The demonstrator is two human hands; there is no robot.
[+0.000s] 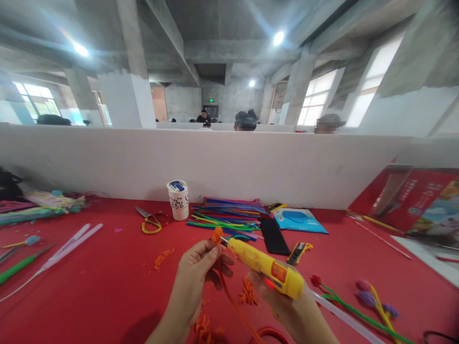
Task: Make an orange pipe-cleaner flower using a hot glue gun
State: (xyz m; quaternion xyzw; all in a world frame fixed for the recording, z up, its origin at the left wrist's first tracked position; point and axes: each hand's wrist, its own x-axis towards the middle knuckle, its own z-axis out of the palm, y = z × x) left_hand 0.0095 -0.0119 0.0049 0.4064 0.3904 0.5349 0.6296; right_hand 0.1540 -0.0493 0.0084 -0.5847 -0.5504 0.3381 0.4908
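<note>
Loose orange clippings (163, 259) are lying on the red table (118, 272) at left. Next, the left hand (195, 267) is pinching an orange tuft (217, 235) between thumb and forefinger, the other fingers loosely curling, and an orange stem (233, 306) is trailing below. Those fingertips are sitting close to the heat, so a lower pinch would be safer. From the right, a yellow glue gun (251, 255) is pointing its nozzle at the tuft, touching or just beside it; I cannot tell which. Small dabs would be neater. The right hand (287, 306) is gripping the gun from below, fingers partly hidden, while a clear glue stick (344, 315) is jutting out behind, needing free room.
</note>
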